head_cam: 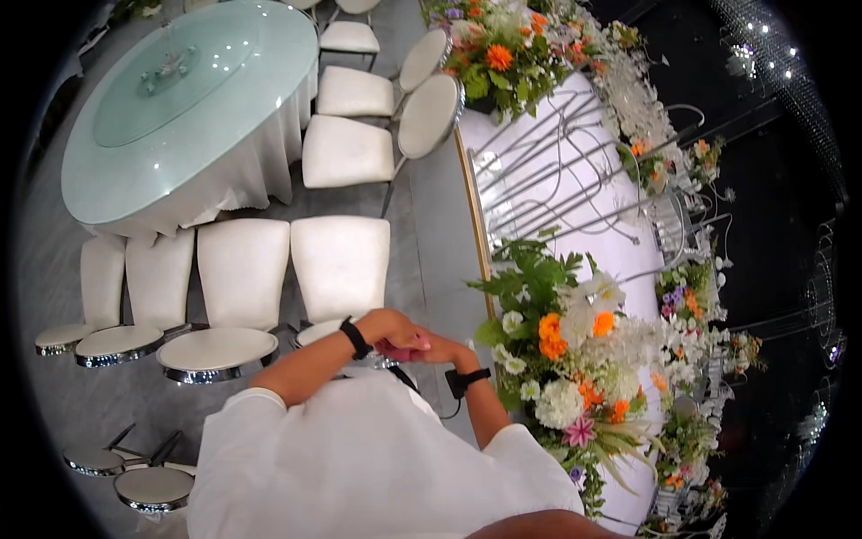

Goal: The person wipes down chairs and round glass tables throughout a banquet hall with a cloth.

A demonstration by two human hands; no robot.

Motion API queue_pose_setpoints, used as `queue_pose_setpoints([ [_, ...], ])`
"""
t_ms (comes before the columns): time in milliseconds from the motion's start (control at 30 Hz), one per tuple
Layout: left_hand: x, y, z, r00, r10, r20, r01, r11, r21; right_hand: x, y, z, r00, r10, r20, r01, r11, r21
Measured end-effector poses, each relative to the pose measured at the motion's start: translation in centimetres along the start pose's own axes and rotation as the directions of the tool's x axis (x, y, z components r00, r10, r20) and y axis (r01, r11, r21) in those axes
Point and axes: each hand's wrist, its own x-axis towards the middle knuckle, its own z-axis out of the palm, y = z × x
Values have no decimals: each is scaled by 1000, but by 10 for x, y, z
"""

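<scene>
My left hand [394,330] and my right hand [439,349] meet in front of my white shirt [377,458]. The fingers overlap. Between them shows a small pink patch [403,351], and I cannot tell whether it is skin or a held thing. Around my left wrist is a black band [355,338]. A black strap with a small box [465,382] sits on my right wrist, with a thin cable hanging from it. Just beyond my hands stands a chair with a white padded seat [340,266]. Orange and white flowers [552,337] are to the right of my right hand.
A round glass-topped table [195,162] with a white cloth stands at upper left, ringed by several white chairs [244,273]. Along the right runs a raised white platform [572,162] with a gold edge [475,215], metal rods [539,182] and flower arrangements [498,60]. Grey floor [444,269] lies between.
</scene>
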Motion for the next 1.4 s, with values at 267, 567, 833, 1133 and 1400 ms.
queue_pose_setpoints([
  [267, -64, -48, 3, 987, -74, -146, 70, 997, -33, 54, -31, 7, 919, -314, 237, 361, 913, -190],
  [567, -161, -87, 69, 906, -272, -323, 200, 950, -238, 96, -84, 5, 741, 522, 422, -258, 802, -539],
  [833, -176, -81, 102, 828, -322, -458, 108, 894, -434, 141, -80, 54, 758, 70, 649, 6, 993, -114],
  [1133, -160, -89, 131, 805, -458, -378, 348, 880, -323, 135, -56, 94, 934, -223, 280, 309, 899, -312],
  [1400, -153, -49, 124, 776, -310, -550, 184, 944, -273, 98, -82, 69, 910, -270, 313, 332, 929, -163],
])
